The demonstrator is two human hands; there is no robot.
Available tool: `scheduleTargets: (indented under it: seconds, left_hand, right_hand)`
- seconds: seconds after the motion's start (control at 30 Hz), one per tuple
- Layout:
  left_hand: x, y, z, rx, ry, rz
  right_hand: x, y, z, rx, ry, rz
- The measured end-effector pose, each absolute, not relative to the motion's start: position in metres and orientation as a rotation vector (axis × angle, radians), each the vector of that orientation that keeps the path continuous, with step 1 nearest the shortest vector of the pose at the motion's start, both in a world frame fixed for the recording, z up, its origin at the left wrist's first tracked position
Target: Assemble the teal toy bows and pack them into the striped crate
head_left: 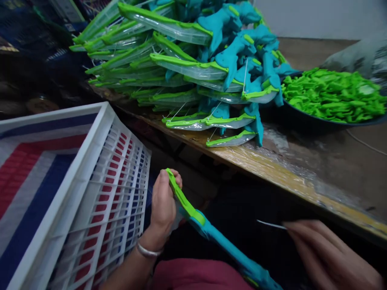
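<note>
My left hand (163,201) is closed around the green end of a green-and-teal plastic toy (205,225), which slants down toward my lap. At the lower right, my right hand (326,257) pinches a thin white string (270,224) that sticks out to the left of the fingertips. A big heap of the same toys (187,68), green with clear parts and teal handles, lies on the wooden table (302,173) ahead of me.
A white plastic crate (99,193) lined with a red, white and blue woven sheet stands at my left. A dark bowl (305,119) full of small green plastic parts sits at the table's right, with a grey bag behind it.
</note>
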State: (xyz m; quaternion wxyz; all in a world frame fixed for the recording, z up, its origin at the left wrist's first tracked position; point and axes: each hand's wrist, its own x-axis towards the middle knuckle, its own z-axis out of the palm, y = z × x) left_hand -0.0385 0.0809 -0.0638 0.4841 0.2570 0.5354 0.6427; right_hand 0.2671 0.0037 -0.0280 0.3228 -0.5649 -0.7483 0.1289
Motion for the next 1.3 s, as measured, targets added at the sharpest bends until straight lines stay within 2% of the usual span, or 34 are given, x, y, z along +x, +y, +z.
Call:
scheduleTargets:
  seconds: [0.23, 0.43, 0.67, 1.3]
  left_hand:
    - [-0.018, 0.046, -0.029, 0.828, 0.848, 1.583]
    - [-0.036, 0.036, -0.034, 0.797, 0.647, 1.532]
    - [-0.039, 0.032, -0.032, 0.724, 0.654, 1.468]
    - [-0.034, 0.031, -0.032, 0.684, 0.678, 1.443]
  right_hand:
    - [0.156, 0.067, 0.031, -0.914, -1.964, 0.729]
    - [0.128, 0.064, 0.028, -0.831, -1.897, 0.854]
    - [0.108, 0.060, 0.019, -0.802, -1.912, 0.690]
    - [0.101, 0.051, 0.006, -0.747, -1.989, 0.616]
